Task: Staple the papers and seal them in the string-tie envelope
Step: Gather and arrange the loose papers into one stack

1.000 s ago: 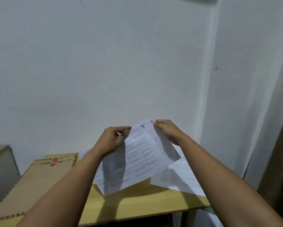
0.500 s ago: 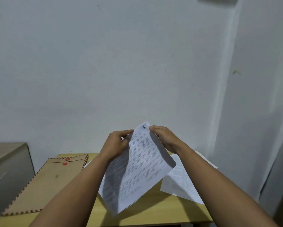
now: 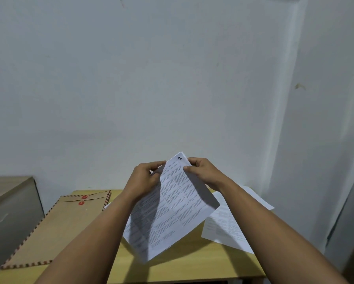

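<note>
Above the table: we hold the papers in the air, well clear of the wood.
Left grip: our left hand pinches the upper left edge of the papers.
Right grip: our right hand pinches the top corner, by the handwritten number.
Long axis: the papers hang down and toward us from both grips, tilted.
Envelope: flat on the table to our left, flap end away from us; our left hand is the nearer.
Loose sheet: lying on the table to the right.
Stapler: we see none.
</note>
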A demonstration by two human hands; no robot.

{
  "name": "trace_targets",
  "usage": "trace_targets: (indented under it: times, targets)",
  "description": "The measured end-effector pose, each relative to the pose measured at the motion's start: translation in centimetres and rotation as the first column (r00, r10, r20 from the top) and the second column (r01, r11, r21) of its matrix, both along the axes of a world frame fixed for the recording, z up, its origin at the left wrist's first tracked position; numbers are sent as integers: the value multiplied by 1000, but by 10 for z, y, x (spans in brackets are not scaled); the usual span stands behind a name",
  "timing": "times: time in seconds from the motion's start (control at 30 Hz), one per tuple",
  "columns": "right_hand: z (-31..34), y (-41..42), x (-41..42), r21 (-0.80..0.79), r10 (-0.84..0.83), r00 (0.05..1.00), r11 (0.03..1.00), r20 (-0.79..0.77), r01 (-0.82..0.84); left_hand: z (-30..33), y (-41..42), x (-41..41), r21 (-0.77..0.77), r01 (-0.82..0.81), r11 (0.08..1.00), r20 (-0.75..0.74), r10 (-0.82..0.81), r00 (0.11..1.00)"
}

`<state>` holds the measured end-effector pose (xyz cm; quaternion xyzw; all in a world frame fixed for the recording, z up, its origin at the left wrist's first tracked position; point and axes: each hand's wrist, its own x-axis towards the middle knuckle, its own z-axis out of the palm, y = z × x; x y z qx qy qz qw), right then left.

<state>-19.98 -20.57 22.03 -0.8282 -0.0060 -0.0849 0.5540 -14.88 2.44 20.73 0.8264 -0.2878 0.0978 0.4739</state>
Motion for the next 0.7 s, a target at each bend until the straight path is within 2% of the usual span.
trace_targets:
  times: [0.27, 0.43, 0.53, 0.7]
  targets:
    - [3, 0, -8, 32, 21, 998, 999, -51, -20, 0, 0, -3, -28, 27, 999, -29, -28, 999]
    - [8, -4, -12, 147, 65, 997, 987, -31, -59, 3, -2, -3, -20, 11, 1000, -15, -11, 1000]
    - [12, -8, -16, 206, 85, 996, 976, -34, -76, 6, -4, 0, 36, 65, 997, -74, -62, 995]
    - [-2, -21, -24, 230, -46, 999, 972, 1, 44, 9, -21, 5, 74, 98, 992, -108, -90, 990]
